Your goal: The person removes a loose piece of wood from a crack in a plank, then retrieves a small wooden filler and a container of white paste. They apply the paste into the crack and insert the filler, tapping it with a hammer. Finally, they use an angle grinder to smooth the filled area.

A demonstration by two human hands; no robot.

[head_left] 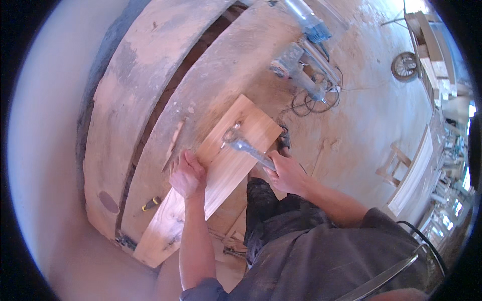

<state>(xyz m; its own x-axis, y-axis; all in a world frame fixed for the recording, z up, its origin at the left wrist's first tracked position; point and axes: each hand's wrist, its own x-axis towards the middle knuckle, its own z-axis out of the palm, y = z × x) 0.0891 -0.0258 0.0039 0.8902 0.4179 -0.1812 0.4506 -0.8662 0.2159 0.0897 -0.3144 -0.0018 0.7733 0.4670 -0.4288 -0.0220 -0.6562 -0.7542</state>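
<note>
A long, pale wooden board [221, 175] lies slantwise before me, its far end wider in view and its near end at the lower left. My left hand [189, 175] is closed at the board's left edge, fingers curled and partly hidden. In my right hand [288, 173] is a hammer [246, 146], gripped by its dark handle. The grey head is over the board's far part, close to a dark mark in the wood; its outline is blurred. Whether it touches the wood I cannot tell.
A worn workbench [191, 108] with a long gap runs along the left. On it lie a yellow-and-black hand tool [151, 203] and a thin wood strip [173, 144]. Blue-grey power tools [296, 70] with looped cable lie beyond. A wheel [404, 66] and wooden pieces [394, 165] are at right.
</note>
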